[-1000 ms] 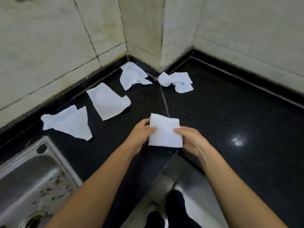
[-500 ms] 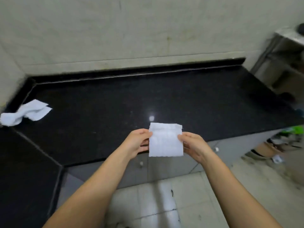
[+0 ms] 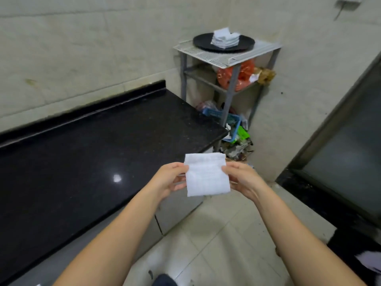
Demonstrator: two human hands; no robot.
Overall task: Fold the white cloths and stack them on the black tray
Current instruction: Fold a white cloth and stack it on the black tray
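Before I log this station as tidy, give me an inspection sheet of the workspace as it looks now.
Surface: black counter, bare in the part shown, one light glare.
Job's things: folded white cloth held in the air; stack of folded cloths on the black tray, atop a metal rack.
Clutter: orange bag on the rack's shelf; blue basket and litter below.
Grippers: left hand and right hand pinch the cloth's side edges.
Cables: nothing seen.
Surroundings: tiled walls, tiled floor, dark door at right.

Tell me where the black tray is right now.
In the head view the black tray sits upper right on the metal rack's top shelf, beyond the counter's end, holding a stack of folded cloths.
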